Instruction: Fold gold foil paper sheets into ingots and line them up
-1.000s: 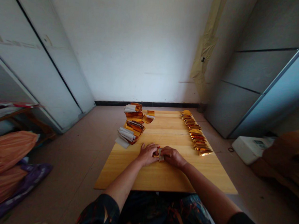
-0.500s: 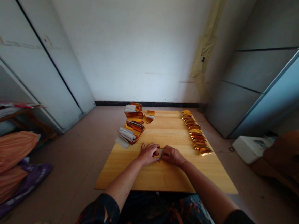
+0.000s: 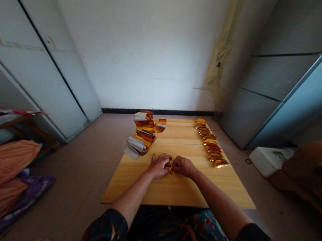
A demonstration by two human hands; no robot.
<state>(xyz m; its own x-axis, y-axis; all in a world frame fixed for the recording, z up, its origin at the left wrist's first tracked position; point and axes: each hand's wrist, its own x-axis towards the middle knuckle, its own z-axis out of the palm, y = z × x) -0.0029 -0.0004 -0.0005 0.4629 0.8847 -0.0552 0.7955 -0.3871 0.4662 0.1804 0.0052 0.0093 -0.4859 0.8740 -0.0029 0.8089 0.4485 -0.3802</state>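
Observation:
Close to the middle of the wooden table (image 3: 178, 193), a small piece of gold foil paper (image 3: 170, 169) lies between my two hands, mostly covered by fingers. My left hand (image 3: 160, 166) is curled over its left side, gripping it against the tabletop. My right hand (image 3: 184, 167) pinches its right edge with bent fingers. Stacks of gold foil paper sheets (image 3: 145, 125) with pale backs rest at the table's left. Along the right side runs a row of folded gold foil pieces (image 3: 211, 146), overlapping one another.
A white wall (image 3: 154, 61) rises behind the table. Orange and purple bags (image 3: 11, 165) lie on the floor at left. To the right are a white box (image 3: 267, 161) and a tall grey cabinet (image 3: 262, 91).
My right hand has shifted slightly left, nearer my left hand, and the foil paper's near edge now stands up in a small point. The stacks and the row have not moved.

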